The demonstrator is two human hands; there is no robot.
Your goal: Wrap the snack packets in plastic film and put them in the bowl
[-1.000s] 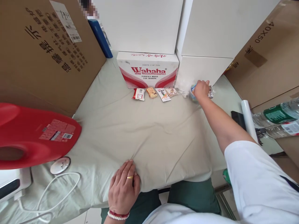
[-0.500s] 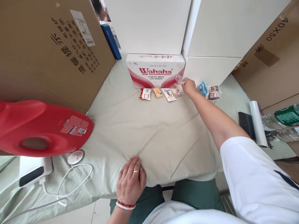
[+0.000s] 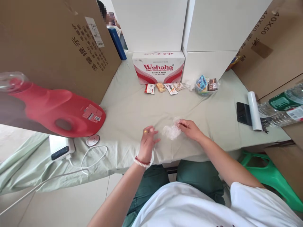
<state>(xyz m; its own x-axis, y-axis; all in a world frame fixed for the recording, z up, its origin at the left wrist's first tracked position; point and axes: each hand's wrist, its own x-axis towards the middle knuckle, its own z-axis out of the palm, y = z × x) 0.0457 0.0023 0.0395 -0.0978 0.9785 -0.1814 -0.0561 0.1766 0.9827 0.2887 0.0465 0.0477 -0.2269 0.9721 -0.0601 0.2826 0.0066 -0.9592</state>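
Observation:
My right hand [image 3: 189, 128] pinches a crumpled piece of clear thin plastic [image 3: 171, 131], perhaps a bag, above the cloth-covered table. To its left my left hand [image 3: 148, 143] is raised, fingers apart, close to the plastic but not holding it. Farther back lies a row of small snacks: a red-and-white packet [image 3: 149, 89], a golden cracker-like snack [image 3: 160, 87], a white packet [image 3: 170, 88] and a beige packet [image 3: 178, 86]. Right of them, more crumpled clear plastic [image 3: 189, 85] lies beside a clear container [image 3: 207, 92] holding a blue packet [image 3: 202, 81] and a brown cocoa packet [image 3: 212, 84].
A Wahaha water carton [image 3: 158, 67] stands behind the snacks. On the left are a red jug [image 3: 78, 110], a large cardboard box [image 3: 59, 56] and a white power bank [image 3: 62, 147] with a cable. On the right are a phone [image 3: 243, 113], a white roll [image 3: 255, 111] and plastic bottles [image 3: 281, 102].
My right hand has come back from beside the carton toward me with the clear plastic. My left hand has lifted off the cloth and moved toward it. The view has shifted too.

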